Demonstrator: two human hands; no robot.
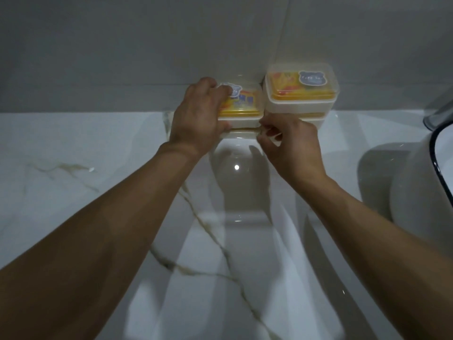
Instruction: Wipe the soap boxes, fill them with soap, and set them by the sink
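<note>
Two clear-lidded white soap boxes with yellow soap packs inside stand at the back of the marble counter, against the wall. The left soap box sits on top of another white box. My left hand is wrapped over its top and left side. My right hand pinches the front right corner of that stack at the lower box's edge. The right soap box also rests on a lower white box and is untouched, just right of my hands.
A white basin with a dark rim stands at the right edge, with a chrome tap above it. A grey tiled wall rises directly behind the boxes. Glossy veined counter stretches left and toward me.
</note>
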